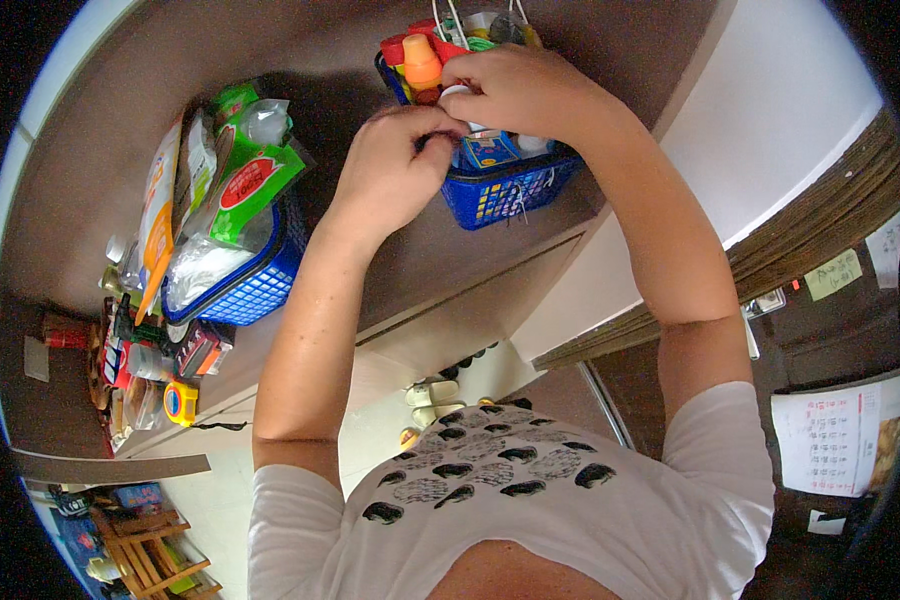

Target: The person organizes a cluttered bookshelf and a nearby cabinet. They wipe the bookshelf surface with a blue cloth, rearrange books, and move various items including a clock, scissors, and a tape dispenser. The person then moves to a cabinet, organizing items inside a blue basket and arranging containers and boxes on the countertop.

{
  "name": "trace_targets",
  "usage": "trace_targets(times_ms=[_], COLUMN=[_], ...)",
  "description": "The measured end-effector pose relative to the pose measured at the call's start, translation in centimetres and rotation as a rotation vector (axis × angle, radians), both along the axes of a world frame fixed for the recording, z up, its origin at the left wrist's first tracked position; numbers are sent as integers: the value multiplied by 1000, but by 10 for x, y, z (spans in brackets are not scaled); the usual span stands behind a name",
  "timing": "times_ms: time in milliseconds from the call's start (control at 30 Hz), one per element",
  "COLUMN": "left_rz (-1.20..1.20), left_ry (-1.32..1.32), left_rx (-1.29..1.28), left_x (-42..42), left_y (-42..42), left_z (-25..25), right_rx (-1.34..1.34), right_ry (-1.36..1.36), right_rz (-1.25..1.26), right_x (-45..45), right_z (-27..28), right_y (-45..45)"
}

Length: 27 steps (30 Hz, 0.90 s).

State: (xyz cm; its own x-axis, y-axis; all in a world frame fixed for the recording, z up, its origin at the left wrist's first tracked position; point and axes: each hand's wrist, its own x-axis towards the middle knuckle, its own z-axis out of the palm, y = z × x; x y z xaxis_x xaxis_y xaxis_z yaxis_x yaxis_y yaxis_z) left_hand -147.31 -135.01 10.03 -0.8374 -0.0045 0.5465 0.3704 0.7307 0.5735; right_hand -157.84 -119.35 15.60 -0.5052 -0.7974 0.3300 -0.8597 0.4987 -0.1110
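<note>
A blue plastic basket (506,196) stands on a brown shelf, packed with small items: an orange cap-like container (421,61), red pieces, a blue box (489,150) and others. Over its near left part, my right hand (521,90) has its fingers curled on a small white item (457,91), partly hidden by the fingers. Close beside it, my left hand (401,161) is bent with thumb and forefinger near the same spot; whether it grips anything is hidden. Another blue basket (249,281) at the left holds green, orange and clear packages, including a green bag (251,191).
Left of the baskets lie a yellow tape measure (180,403), a dark box (203,351) and plastic containers. A white wall (765,112) rises at the right, with a calendar (825,439) lower down. Slippers (431,394) lie on the floor below the brown shelf (390,277).
</note>
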Motion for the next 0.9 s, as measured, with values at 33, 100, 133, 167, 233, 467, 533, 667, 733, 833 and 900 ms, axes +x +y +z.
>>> trace_targets(times_ms=[33, 100, 133, 167, 233, 467, 533, 667, 733, 833, 900], left_rz=[-3, 44, 78, 112, 80, -85, -125, -94, -54, 46, 180], left_ry=[-19, 52, 145, 238, 100, -310, -179, -226, -243, -185, -86], left_rx=[68, 71, 64, 58, 364, 971, 933, 974, 1010, 981, 889], left_x=[-1, -2, -3, -5, -6, 1, -6, 2, 2, -22, -54], left_y=[-2, 0, 5, 6, 6, 19, 13, 23, 21, 8, -4], left_z=[-4, -13, -20, -29, -38, -33, -44, -30, -24, -28, -42], right_rx=[10, 16, 20, 26, 39, 112, 136, 174, 229, 180, 134], right_ry=[10, 72, 103, 114, 137, 355, 324, 253, 268, 232, 278], right_rz=[6, 49, 72, 70, 77, 114, 80, -8, -27, -47, -135], right_x=[-2, -8, -10, -10, -8, -20, -14, -12, -11, -12, -2], right_z=[1, -1, -3, -4, -6, -12, -4, -6, -2, 2, -2], right_y=[0, 0, -1, -1, -4, -5, -5, -6, -11, -6, -5])
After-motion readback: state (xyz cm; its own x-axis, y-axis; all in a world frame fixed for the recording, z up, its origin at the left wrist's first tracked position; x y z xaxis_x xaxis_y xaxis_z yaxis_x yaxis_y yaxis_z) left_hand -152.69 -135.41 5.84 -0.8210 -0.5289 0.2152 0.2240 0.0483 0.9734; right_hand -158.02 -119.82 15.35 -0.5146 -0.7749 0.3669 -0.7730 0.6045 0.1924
